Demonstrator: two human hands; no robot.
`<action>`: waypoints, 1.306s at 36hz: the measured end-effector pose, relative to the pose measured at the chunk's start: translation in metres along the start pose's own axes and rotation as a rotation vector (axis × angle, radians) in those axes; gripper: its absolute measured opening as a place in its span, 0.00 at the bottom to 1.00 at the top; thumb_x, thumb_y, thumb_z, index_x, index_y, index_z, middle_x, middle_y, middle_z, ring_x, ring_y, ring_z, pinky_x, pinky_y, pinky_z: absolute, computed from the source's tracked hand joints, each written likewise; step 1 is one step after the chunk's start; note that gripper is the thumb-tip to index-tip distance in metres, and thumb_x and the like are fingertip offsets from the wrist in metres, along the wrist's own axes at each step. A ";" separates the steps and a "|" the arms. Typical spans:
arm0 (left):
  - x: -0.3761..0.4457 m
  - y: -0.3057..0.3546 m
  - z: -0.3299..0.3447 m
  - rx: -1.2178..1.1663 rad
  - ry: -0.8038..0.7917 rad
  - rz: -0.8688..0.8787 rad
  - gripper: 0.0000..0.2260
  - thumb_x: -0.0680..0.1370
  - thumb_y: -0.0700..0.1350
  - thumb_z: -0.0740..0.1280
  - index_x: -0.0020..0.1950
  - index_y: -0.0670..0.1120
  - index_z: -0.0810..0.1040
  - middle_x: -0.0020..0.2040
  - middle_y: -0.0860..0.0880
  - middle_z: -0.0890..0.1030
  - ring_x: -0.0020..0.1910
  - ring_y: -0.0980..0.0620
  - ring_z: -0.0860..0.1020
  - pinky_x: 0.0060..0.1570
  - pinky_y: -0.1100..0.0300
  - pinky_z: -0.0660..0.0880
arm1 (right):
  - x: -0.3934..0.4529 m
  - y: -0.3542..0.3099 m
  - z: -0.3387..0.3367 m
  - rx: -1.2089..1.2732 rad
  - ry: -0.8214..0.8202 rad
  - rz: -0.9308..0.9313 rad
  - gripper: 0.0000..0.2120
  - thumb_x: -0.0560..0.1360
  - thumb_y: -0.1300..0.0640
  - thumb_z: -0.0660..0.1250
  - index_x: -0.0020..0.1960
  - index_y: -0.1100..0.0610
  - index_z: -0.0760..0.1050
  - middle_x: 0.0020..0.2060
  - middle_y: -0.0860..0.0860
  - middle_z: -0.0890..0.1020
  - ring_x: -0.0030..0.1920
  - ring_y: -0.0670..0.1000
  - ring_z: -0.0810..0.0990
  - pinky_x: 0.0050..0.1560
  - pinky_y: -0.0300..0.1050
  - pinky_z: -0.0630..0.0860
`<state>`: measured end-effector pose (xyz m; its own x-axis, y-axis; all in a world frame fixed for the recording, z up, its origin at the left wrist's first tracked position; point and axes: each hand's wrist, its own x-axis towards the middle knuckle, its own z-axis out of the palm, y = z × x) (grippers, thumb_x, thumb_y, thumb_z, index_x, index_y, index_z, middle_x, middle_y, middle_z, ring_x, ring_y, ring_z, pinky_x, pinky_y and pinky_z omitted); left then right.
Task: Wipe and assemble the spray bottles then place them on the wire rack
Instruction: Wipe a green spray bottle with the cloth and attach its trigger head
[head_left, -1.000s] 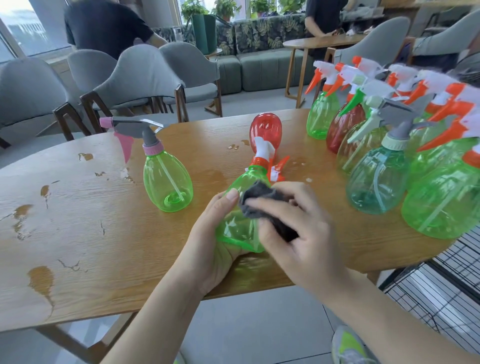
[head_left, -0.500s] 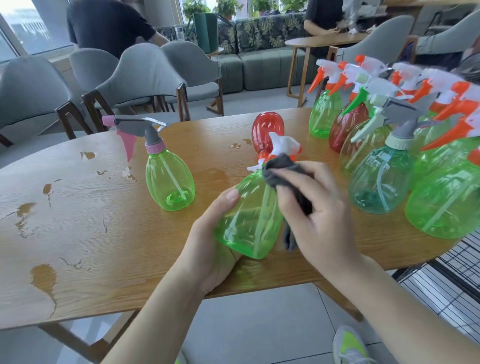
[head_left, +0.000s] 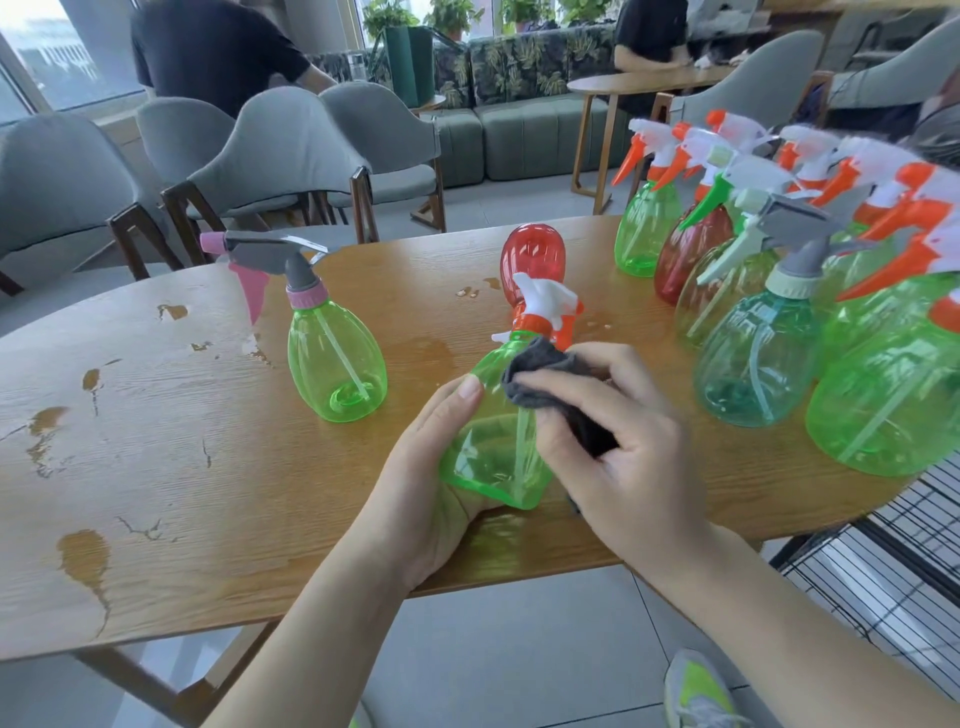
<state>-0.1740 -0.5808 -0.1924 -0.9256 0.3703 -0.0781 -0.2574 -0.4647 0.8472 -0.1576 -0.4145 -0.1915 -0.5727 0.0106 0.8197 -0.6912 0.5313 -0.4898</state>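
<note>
A worn wooden table (head_left: 156, 467) fills the middle of the frame, its veneer chipped and stained in patches toward the left edge, with a few water drops near the centre. Behind it, across the upper left, stand grey upholstered chairs (head_left: 270, 150) on dark wooden legs; a green sofa (head_left: 498, 130) with leaf-print cushions runs along the top centre, and a second wooden table (head_left: 639, 83) sits at upper right, with people in dark shirts near the back. Grey floor tiles show along the bottom, and a black wire rack (head_left: 893, 561) shows at lower right, beside the table edge.

A cluster of assembled spray bottles (head_left: 753, 358), mostly green with orange-and-white triggers, crowds the right side of the table. One green bottle with a pink-and-grey sprayer (head_left: 335, 358) stands upright alone, left of centre. A red bottle (head_left: 532, 254) lies near the table's centre.

At the centre, the left hand (head_left: 431, 488) cups the base and side of a green spray bottle (head_left: 493, 457), fingers curled round it, thumb up along its flank; the bottle tilts away, trigger head pointing toward the red one. The right hand (head_left: 618, 457) pinches a dark grey cloth (head_left: 540, 374) between thumb and fingers and presses it against the bottle's shoulder, just below the orange collar.
</note>
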 end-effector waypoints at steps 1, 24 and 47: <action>0.000 0.000 0.000 -0.023 0.006 0.002 0.33 0.79 0.57 0.72 0.77 0.39 0.69 0.73 0.30 0.72 0.73 0.27 0.69 0.70 0.31 0.66 | -0.003 -0.002 0.002 -0.007 -0.013 -0.044 0.10 0.77 0.65 0.69 0.55 0.61 0.86 0.52 0.57 0.80 0.52 0.55 0.81 0.54 0.47 0.78; -0.004 0.002 -0.002 -0.058 -0.043 -0.021 0.24 0.82 0.58 0.62 0.69 0.44 0.81 0.64 0.39 0.81 0.60 0.41 0.81 0.61 0.44 0.75 | 0.000 0.000 0.008 -0.008 0.041 0.128 0.13 0.83 0.62 0.65 0.65 0.60 0.81 0.58 0.53 0.80 0.61 0.46 0.79 0.62 0.41 0.75; -0.004 0.007 0.000 -0.153 -0.089 -0.103 0.24 0.82 0.59 0.60 0.61 0.39 0.76 0.49 0.40 0.79 0.50 0.43 0.80 0.53 0.55 0.79 | -0.022 -0.009 0.019 -0.193 -0.106 -0.395 0.10 0.77 0.61 0.69 0.54 0.56 0.87 0.49 0.57 0.84 0.50 0.56 0.76 0.49 0.55 0.77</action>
<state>-0.1716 -0.5855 -0.1866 -0.8659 0.4884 -0.1081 -0.3949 -0.5349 0.7470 -0.1471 -0.4352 -0.2106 -0.3306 -0.3062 0.8927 -0.7766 0.6257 -0.0730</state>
